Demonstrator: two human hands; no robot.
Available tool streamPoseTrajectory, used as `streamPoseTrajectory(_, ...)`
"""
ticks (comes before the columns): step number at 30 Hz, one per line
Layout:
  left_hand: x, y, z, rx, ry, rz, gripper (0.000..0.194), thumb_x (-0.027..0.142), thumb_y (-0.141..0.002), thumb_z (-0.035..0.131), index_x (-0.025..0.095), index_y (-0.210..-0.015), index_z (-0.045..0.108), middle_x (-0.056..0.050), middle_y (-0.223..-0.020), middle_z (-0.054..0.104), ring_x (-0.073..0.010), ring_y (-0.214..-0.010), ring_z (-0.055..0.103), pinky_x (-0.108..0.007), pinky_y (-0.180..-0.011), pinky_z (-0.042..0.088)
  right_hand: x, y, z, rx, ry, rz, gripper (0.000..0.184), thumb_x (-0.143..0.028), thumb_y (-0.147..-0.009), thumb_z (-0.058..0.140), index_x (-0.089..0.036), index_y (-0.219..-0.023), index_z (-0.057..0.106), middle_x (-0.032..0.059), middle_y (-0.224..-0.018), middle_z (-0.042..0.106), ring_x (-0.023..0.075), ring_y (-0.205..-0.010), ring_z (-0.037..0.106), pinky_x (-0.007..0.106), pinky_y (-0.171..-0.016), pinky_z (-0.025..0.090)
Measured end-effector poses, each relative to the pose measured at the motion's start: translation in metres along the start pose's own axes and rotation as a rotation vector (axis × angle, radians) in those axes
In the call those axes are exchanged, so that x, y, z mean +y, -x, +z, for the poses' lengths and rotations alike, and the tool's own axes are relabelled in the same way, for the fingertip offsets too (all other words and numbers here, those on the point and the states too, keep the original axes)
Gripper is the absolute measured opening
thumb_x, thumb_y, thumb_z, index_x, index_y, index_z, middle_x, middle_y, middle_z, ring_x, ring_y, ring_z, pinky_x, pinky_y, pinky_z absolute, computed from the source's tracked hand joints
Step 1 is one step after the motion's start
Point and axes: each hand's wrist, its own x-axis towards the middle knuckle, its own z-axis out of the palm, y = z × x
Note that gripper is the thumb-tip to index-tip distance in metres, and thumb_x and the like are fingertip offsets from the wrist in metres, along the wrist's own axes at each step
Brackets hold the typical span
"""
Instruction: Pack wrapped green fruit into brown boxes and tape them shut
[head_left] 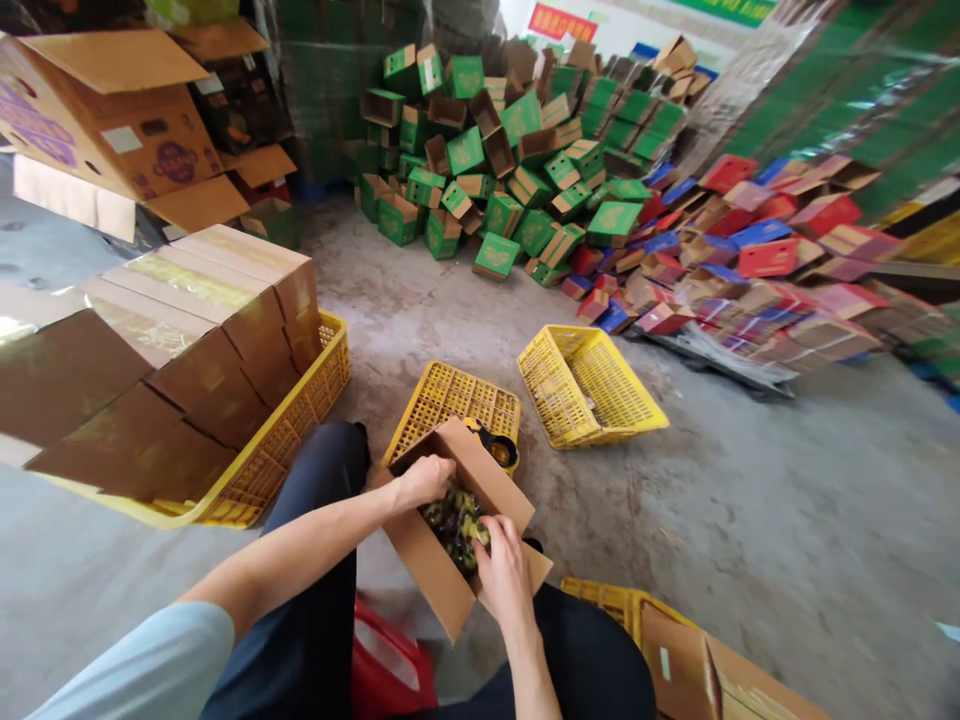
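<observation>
An open cardboard box (501, 478) sits between my knees, its flaps folded outward. Inside lie small dark and yellow-green pieces (454, 525) under what looks like shiny clear plastic. My left hand (427, 480) reaches in over the far-left side, its fingers curled and their tips hidden. At the near-right side, my right hand (504, 565) has its thumb and fingers closed around a small yellow-green piece (482, 536) among the contents. Behind the box, a black and yellow tape dispenser (495, 440) lies on an upturned yellow crate (450, 395).
On the left, a yellow crate (341, 365) holds several closed cardboard boxes (217, 370). An empty-looking yellow basket (611, 385) lies tilted ahead. Green cartons (499, 255) and red cartons (769, 258) are heaped behind. Another crate (600, 592) with boxes stands at lower right.
</observation>
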Motion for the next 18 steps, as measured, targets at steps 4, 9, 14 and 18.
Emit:
streamPoseTrajectory(4, -0.013, 0.012, -0.025, 0.142, 0.089, -0.078, 0.042, 0.004, -0.088, 0.046, 0.017, -0.122, 0.067, -0.01, -0.122, 0.074, -0.0249, -0.116, 0.069, -0.035, -0.101, 0.053, -0.007, -0.025, -0.026, -0.182, 0.078, -0.02, 0.017, -0.014, -0.087, 0.06, -0.025, -0.087, 0.073, 0.0085, -0.096, 0.073, 0.0277, -0.1, 0.069, 0.037, -0.094, 0.053)
streamPoseTrajectory(9, -0.015, 0.021, -0.027, 0.226, 0.252, -0.133, 0.043, 0.002, -0.086, 0.051, 0.017, -0.122, 0.069, -0.006, -0.125, 0.073, -0.0184, -0.117, 0.067, -0.028, -0.104, 0.051, -0.022, -0.057, -0.028, -0.17, -0.172, -0.05, 0.037, -0.03, -0.09, 0.063, -0.025, -0.126, 0.07, 0.0094, -0.124, 0.073, 0.0281, -0.119, 0.067, 0.043, -0.106, 0.05)
streamPoseTrajectory(14, -0.012, 0.013, -0.014, 0.147, 0.62, -0.286, 0.038, 0.011, -0.089, 0.054, 0.015, -0.124, 0.068, -0.008, -0.115, 0.075, -0.0169, -0.096, 0.071, -0.024, -0.081, 0.056, -0.03, -0.068, -0.003, -0.137, -0.487, -0.109, 0.062, -0.023, -0.084, 0.061, -0.026, -0.147, 0.056, 0.0076, -0.146, 0.063, 0.0263, -0.135, 0.059, 0.042, -0.117, 0.044)
streamPoseTrajectory(18, -0.002, 0.005, -0.025, 0.16, 0.542, -0.28, 0.035, 0.034, -0.101, 0.047, 0.016, -0.12, 0.071, -0.007, -0.11, 0.075, -0.0195, -0.097, 0.07, -0.028, -0.085, 0.055, -0.023, -0.074, 0.002, -0.18, -0.456, -0.012, 0.051, -0.029, -0.086, 0.064, -0.025, -0.136, 0.065, 0.009, -0.128, 0.075, 0.0299, -0.117, 0.071, 0.043, -0.107, 0.051)
